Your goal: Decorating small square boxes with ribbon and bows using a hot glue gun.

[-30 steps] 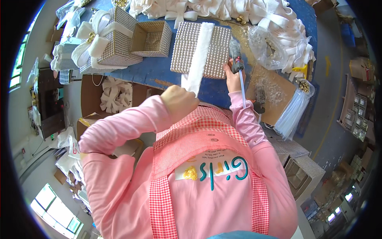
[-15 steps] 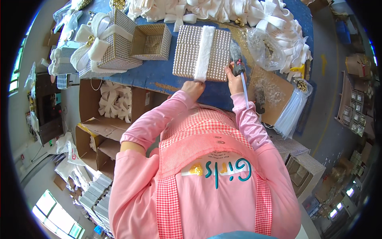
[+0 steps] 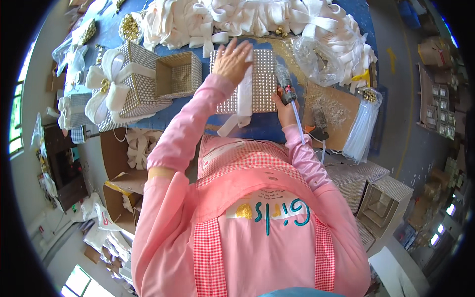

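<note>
In front of me on the blue table lies a square box (image 3: 264, 81) covered in pearly beads. A white plush ribbon (image 3: 244, 96) runs across it from far to near, its loose end hanging past the near edge. My left hand (image 3: 231, 63) is over the box's far left part, fingers spread, partly covering box and ribbon. My right hand (image 3: 285, 110), at the box's right side, grips a dark glue gun (image 3: 287, 91) with a translucent glue stick out of its back. The gun's nozzle end looks wrapped in greyish plastic and points away from me.
Left stand an open beaded box (image 3: 179, 74) and bow-topped beaded boxes (image 3: 133, 79). White ribbon bows (image 3: 257, 20) heap along the back. Right are a plastic bag (image 3: 321, 59), a glue-spotted cardboard sheet (image 3: 334, 114), a second glue gun (image 3: 317, 129) and bundled glue sticks (image 3: 361, 128).
My left hand has left the ribbon at the box's near edge, opened, and moved to the far left. The ribbon's near end now hangs free. My right hand keeps the glue gun.
</note>
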{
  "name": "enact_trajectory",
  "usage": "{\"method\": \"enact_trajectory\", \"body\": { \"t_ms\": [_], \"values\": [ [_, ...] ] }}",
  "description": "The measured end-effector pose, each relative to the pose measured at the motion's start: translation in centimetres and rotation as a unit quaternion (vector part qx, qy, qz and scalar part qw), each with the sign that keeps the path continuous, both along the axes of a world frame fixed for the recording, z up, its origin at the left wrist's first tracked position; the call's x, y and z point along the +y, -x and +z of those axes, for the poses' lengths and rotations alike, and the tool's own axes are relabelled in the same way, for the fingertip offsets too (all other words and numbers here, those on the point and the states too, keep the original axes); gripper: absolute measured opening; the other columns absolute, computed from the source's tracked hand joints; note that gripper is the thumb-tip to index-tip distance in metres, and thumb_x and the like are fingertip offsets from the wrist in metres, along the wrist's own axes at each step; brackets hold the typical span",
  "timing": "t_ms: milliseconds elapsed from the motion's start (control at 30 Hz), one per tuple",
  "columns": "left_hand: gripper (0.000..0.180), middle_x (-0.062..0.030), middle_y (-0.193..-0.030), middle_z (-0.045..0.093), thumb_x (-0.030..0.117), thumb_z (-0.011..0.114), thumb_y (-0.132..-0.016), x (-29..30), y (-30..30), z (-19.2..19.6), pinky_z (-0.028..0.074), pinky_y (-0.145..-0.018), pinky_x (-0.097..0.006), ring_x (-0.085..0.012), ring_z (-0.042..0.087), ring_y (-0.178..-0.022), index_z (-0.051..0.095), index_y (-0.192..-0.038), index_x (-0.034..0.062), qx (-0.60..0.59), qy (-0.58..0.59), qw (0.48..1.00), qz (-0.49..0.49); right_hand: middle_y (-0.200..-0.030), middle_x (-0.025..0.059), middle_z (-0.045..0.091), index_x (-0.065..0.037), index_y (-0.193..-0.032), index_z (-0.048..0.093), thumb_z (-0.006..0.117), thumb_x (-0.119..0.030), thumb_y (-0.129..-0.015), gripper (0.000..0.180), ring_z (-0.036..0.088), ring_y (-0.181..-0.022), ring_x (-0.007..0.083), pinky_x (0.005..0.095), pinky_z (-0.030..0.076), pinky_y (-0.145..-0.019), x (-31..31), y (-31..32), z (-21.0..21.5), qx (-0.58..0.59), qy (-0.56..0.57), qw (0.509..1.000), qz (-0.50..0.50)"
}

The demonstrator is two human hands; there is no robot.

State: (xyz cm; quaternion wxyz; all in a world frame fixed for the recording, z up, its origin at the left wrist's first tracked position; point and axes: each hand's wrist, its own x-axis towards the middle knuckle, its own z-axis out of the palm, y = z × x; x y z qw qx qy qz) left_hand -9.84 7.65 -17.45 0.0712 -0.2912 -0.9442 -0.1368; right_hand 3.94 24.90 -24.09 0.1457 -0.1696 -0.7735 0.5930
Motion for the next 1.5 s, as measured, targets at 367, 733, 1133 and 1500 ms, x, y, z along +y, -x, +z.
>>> {"method": "enact_trajectory", "body": {
  "t_ms": [367, 733, 1133, 1500],
  "values": [
    [0.063, -0.0013, -0.150, 0.014, 0.039, 0.035, -0.091, -1.7, -9.0, -2.1, -0.003, -0.110, -0.051, -0.0181, 0.006, -0.139, 0.013, -0.144, 0.0124, -0.095, 0.105, 0.988, -0.054, -0.079, 0.0034, 0.060, -0.002, -0.092, 0.053, 0.067, -0.007, -0.079, 0.020, 0.055, -0.070, 0.0075, 0.0239, 0.046, -0.063, -0.5, 0.0, 2.6, -0.016, 0.003, 1.000, 0.004],
    [0.043, -0.0149, -0.122, 0.052, 0.002, 0.056, -0.078, -7.5, -14.7, 0.2, 0.036, -0.097, -0.040, -0.0335, 0.050, -0.113, 0.052, -0.121, 0.0046, -0.059, -0.281, 0.949, 0.127, -0.083, 0.0055, 0.061, -0.002, -0.091, 0.055, 0.064, -0.020, -0.085, 0.020, 0.057, -0.075, 0.0152, 0.0288, 0.046, -0.068, 0.4, -1.1, 1.9, -0.031, -0.058, 0.998, 0.003],
    [0.036, -0.0146, -0.088, 0.065, 0.033, 0.049, -0.090, -8.4, -7.6, 0.0, 0.047, -0.072, -0.030, -0.0213, 0.063, -0.081, 0.060, -0.108, 0.0040, -0.234, -0.380, 0.859, 0.251, -0.084, 0.0016, 0.058, -0.004, -0.094, 0.057, 0.062, -0.020, -0.087, 0.019, 0.055, -0.075, 0.0114, 0.0275, 0.045, -0.069, 0.8, 1.6, 8.6, 0.058, -0.007, 0.998, 0.028],
    [0.043, -0.0118, -0.101, 0.065, 0.043, 0.058, -0.078, -7.6, 3.7, -7.5, 0.046, -0.086, -0.034, -0.0273, 0.061, -0.098, 0.062, -0.111, 0.0155, -0.324, -0.315, 0.846, 0.284, -0.088, 0.0051, 0.061, -0.006, -0.098, 0.055, 0.066, -0.021, -0.083, 0.024, 0.063, -0.077, 0.0157, 0.0275, 0.051, -0.063, 4.0, 11.9, 0.8, -0.081, 0.115, 0.989, 0.049]
  ]
}}
